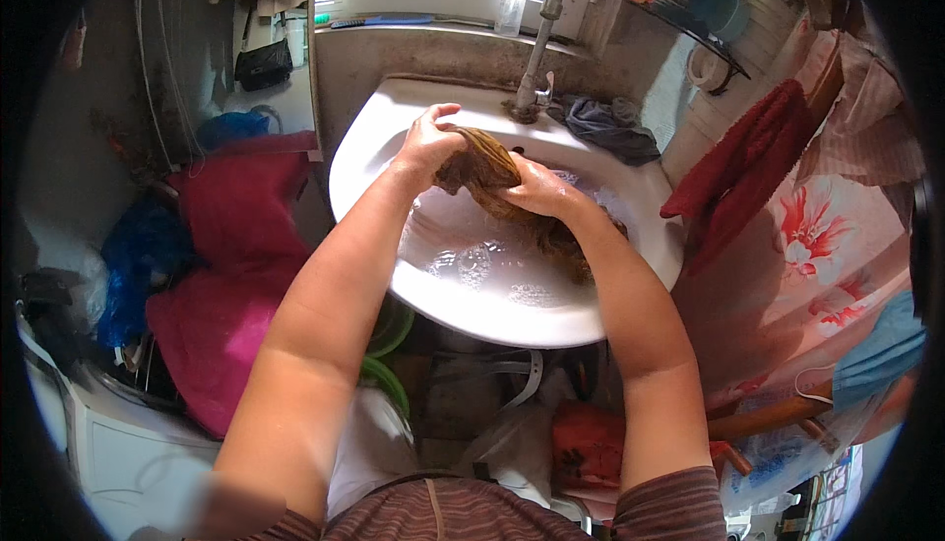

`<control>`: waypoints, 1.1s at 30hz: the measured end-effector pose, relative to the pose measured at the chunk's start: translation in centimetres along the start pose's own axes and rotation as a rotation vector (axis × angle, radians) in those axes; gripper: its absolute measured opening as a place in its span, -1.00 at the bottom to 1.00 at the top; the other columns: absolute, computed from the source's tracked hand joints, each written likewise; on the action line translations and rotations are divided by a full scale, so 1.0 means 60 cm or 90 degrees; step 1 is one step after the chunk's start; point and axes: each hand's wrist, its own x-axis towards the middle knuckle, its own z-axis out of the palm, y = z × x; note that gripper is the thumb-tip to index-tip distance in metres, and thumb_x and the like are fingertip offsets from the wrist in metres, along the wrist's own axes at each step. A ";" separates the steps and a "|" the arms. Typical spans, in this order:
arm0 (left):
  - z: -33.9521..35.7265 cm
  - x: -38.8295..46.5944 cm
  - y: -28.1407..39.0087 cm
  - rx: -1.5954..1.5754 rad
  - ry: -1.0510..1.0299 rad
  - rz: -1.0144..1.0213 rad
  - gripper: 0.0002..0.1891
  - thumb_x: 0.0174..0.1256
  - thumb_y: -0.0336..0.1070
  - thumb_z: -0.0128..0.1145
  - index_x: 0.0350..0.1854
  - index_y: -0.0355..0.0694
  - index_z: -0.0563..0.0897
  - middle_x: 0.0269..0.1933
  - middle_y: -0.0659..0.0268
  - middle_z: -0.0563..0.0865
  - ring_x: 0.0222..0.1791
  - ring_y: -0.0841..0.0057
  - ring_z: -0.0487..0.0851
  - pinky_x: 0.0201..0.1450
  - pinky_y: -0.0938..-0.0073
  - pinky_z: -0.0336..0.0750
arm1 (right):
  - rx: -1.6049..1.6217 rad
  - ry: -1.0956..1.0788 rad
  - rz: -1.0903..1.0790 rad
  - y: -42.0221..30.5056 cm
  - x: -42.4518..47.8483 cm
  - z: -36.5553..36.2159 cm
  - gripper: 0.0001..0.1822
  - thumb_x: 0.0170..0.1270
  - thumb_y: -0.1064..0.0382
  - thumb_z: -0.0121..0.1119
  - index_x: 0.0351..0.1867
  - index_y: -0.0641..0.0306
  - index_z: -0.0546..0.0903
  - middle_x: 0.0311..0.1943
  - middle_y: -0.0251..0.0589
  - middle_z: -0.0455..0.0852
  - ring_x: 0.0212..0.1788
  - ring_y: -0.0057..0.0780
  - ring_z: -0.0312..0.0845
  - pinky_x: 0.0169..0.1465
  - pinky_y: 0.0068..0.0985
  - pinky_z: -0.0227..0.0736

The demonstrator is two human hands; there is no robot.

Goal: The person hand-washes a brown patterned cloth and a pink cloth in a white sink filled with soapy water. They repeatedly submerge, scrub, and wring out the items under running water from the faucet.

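Note:
Both hands hold a wet brown and yellow striped cloth [483, 161] above a white ceramic washbasin [487, 325]. My left hand [432, 144] grips its upper left end, the index finger sticking out. On the right side of the raised part, my right hand [537, 185] pinches the fabric between thumb and fingers. The rest of the cloth hangs down into cloudy, soapy water [472, 264], partly hidden behind my right forearm.
A metal tap [528, 90] stands at the basin's back, beside a bunched dark grey cloth [609, 126]. Above it juts a glass shelf [664, 13]. At the right hangs a dark red towel [746, 157]; magenta fabric [236, 290] lies at the left. A clear pump bottle [511, 2] stands on the windowsill.

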 end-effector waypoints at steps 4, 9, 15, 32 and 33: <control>-0.013 0.016 -0.040 0.183 0.000 -0.066 -0.28 -0.01 -0.43 0.09 0.33 -0.25 0.24 0.03 0.03 0.53 0.02 0.27 0.56 0.11 0.39 0.48 | -0.046 -0.028 0.030 0.018 0.002 0.012 -0.23 0.09 0.22 0.26 0.34 0.15 0.16 0.04 0.16 0.56 0.13 -0.04 0.47 0.17 -0.31 0.37; 0.009 -0.004 -0.075 0.675 -0.112 0.010 -0.09 0.01 -0.27 0.22 0.45 -0.10 0.01 0.24 -0.22 0.32 0.26 -0.06 0.34 0.32 0.26 0.29 | -0.316 -0.113 0.024 0.002 -0.017 0.028 -0.22 0.12 0.53 0.03 0.40 0.19 0.04 -0.02 0.26 0.56 0.04 0.06 0.51 0.04 -0.21 0.44; 0.015 0.001 -0.069 0.633 -0.106 0.117 -0.53 0.07 -0.49 0.08 0.13 -0.18 0.49 -0.05 0.11 0.66 0.04 0.25 0.61 0.13 0.30 0.45 | -0.304 0.007 0.047 -0.016 -0.007 0.019 -0.49 0.25 0.50 -0.11 0.25 0.16 0.28 -0.13 0.17 0.65 -0.05 0.01 0.60 -0.05 -0.22 0.52; 0.038 -0.019 0.001 -0.316 -0.212 -0.194 -0.27 0.17 0.53 -0.22 -0.15 -0.13 0.56 -0.21 0.17 0.62 -0.15 0.40 0.62 -0.18 0.31 0.63 | 0.014 0.300 -0.401 -0.130 -0.011 0.029 -0.75 0.13 0.18 0.31 -0.31 0.25 0.51 -0.30 -0.16 0.46 -0.21 -0.23 0.44 -0.15 -0.37 0.43; 0.036 -0.016 -0.004 -0.309 -0.207 -0.194 -0.29 0.18 0.51 -0.20 -0.17 -0.13 0.55 -0.21 0.18 0.62 -0.16 0.40 0.62 -0.19 0.31 0.63 | -0.005 0.302 -0.398 -0.132 -0.008 0.030 -0.77 0.16 0.20 0.27 -0.30 0.24 0.48 -0.30 -0.14 0.47 -0.24 -0.19 0.46 -0.18 -0.34 0.44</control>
